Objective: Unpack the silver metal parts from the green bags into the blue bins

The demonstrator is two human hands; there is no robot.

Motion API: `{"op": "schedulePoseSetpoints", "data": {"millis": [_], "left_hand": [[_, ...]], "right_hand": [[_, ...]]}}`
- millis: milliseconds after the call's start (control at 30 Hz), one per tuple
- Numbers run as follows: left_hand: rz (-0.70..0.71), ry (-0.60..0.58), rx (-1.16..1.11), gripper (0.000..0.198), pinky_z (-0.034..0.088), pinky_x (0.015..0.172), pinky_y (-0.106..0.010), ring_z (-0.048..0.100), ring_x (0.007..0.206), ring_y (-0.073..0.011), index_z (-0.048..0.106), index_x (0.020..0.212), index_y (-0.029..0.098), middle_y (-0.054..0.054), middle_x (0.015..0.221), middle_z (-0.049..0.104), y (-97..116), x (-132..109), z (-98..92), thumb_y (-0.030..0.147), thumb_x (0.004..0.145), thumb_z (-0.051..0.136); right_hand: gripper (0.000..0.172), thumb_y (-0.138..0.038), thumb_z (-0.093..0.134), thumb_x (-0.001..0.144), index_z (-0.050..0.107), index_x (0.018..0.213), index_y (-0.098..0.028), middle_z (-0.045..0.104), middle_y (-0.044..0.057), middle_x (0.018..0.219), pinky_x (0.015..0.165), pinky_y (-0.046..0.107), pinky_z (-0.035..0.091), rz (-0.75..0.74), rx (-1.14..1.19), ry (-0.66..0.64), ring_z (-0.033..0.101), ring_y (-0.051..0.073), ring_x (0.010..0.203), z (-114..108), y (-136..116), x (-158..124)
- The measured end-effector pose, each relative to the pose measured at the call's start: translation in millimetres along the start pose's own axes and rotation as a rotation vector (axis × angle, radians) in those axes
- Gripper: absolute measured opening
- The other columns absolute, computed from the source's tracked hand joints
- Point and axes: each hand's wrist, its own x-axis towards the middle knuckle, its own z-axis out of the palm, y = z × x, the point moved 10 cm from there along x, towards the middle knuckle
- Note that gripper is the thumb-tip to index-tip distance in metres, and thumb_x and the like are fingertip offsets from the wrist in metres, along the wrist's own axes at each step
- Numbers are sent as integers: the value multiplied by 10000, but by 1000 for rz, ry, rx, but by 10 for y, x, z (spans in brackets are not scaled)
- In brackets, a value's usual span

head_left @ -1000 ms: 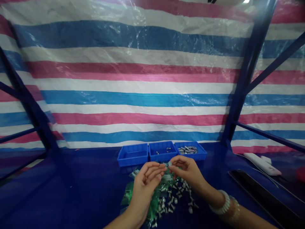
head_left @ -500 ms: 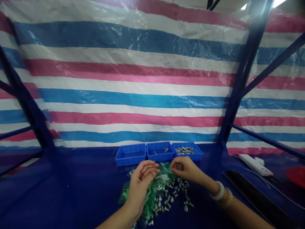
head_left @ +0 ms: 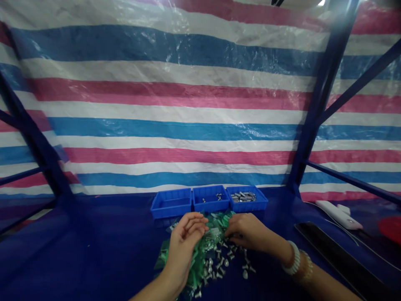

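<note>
Green plastic bags (head_left: 197, 265) lie in a heap on the blue table, with loose metal screws (head_left: 219, 263) scattered at their right. My left hand (head_left: 186, 242) hovers over the left of the heap, fingers curved and apart from the thumb, holding nothing. At the heap's right edge is my right hand (head_left: 246, 230), its fingers bent down among the bags and screws; whatever is at the fingertips is too small to name. Behind the hands stand three blue bins: the left bin (head_left: 172, 203) looks bare, the middle bin (head_left: 211, 205) has a few small metal pieces, the right bin (head_left: 247, 205) several metal pieces.
At the right lie a long black object (head_left: 338, 255), a white power strip (head_left: 338, 215) with cables and a red object (head_left: 390, 229). Blue metal posts (head_left: 308, 125) stand at both sides before a striped plastic sheet (head_left: 181, 129).
My right hand has lowered toward the screws and the bags' right edge, its fingers now pointing down. My left hand has hardly moved. The view has shifted slightly.
</note>
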Motion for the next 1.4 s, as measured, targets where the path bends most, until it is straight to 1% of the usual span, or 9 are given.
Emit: {"op": "schedulePoseSetpoints", "data": {"millis": [233,400,567,667,833,967,1167,1300,1400], "left_hand": [[-14,-9,0,217,478,752,-221,645,745,-132,664,886,172,-27,832,723,-35,-17,13,157,688,753],[-23,-16,-1,205,474,749,-221,636,736,-129,661,873,169,-26,814,717,-38,-18,26,154,688,749],[-18,-24,49,175,473,750,-226,635,746,-132,658,876,180,-23,825,715,-19,-31,37,176,717,730],[-4,-81,140,140,471,721,-231,633,740,-139,661,881,185,-33,842,716,-26,-50,104,217,756,716],[-55,-231,234,190,459,659,-235,605,659,-131,669,876,184,-18,755,683,-134,-106,276,310,759,751],[-55,-280,266,184,425,610,-220,566,611,-122,671,791,177,9,652,624,-146,-118,318,328,748,768],[-82,-287,282,152,405,591,-200,554,600,-110,667,742,174,12,629,616,-166,-119,309,295,759,758],[-33,-257,212,130,461,675,-214,626,754,-152,667,772,179,-19,769,665,-95,-116,323,194,703,776],[65,-211,212,142,495,683,-242,636,765,-176,664,766,183,-25,780,654,23,-113,311,126,673,756]], "right_hand": [[103,-225,667,809,756,852,-254,716,17,836,640,222,403,25,-22,-15,650,184,823,80,4,31],[91,-188,670,778,741,803,-239,711,21,824,644,220,411,25,6,11,644,185,821,81,3,36],[102,-115,668,704,702,757,-195,690,10,765,630,222,435,66,94,100,633,162,719,-103,69,-1],[116,-102,640,728,689,809,-168,697,8,748,580,197,457,96,197,163,626,126,630,-217,58,-29],[106,-113,649,730,703,806,-164,724,15,718,555,201,497,63,605,347,641,127,582,-400,-161,-86],[110,-92,632,712,689,759,-174,690,3,665,563,205,484,7,605,411,629,127,581,-482,-351,-120],[110,-83,620,707,656,750,-177,650,-1,662,572,221,466,-6,644,443,601,130,601,-514,-375,-147],[222,-151,656,762,611,977,-180,658,4,764,602,230,479,55,976,358,595,121,635,-385,-293,-112],[137,-294,632,852,602,904,-171,628,-9,703,554,210,444,132,1175,274,562,100,581,-218,-251,-82]]}}
